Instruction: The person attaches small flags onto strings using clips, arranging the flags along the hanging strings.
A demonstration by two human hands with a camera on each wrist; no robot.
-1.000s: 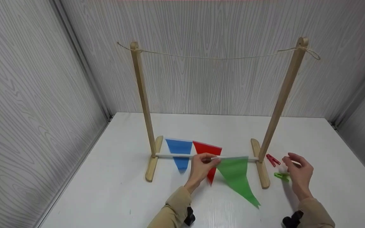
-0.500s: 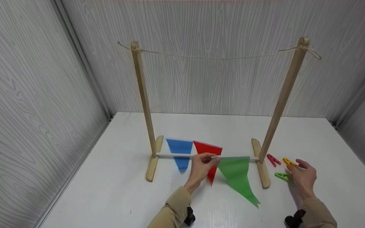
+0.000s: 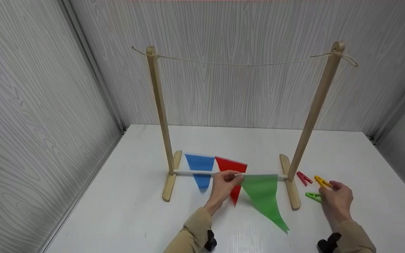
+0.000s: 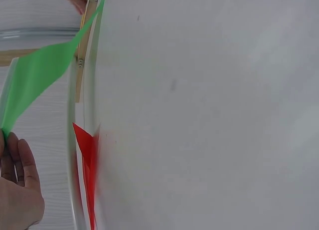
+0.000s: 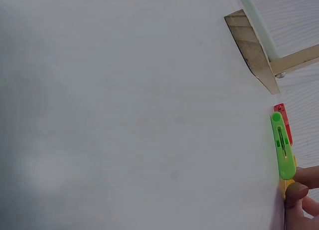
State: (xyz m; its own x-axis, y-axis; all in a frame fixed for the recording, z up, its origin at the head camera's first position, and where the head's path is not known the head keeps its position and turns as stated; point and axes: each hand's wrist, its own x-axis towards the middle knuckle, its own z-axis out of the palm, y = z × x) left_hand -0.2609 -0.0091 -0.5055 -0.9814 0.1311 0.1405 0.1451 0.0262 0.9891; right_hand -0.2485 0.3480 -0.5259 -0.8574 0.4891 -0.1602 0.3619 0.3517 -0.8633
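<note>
I had left hand point(image 3: 222, 187) pinching green flag point(image 3: 264, 195) left of right post point(image 3: 313, 114); right hand point(image 3: 338, 200) pinching yellow clip point(image 3: 321, 181) right of it. Judged flag light, limp, best held by top corners; clip stiff, slick, best squeezed at tail.

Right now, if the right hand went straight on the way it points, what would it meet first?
The yellow clip, which the right hand seems to pinch; beyond it, the red clip looks left of that line, though depth is unclear.

Wht tbl point(image 3: 118, 211) carries wdn stand point(image 3: 312, 116), red peg point(image 3: 304, 179) & green peg point(image 3: 313, 196) (nearby).
</note>
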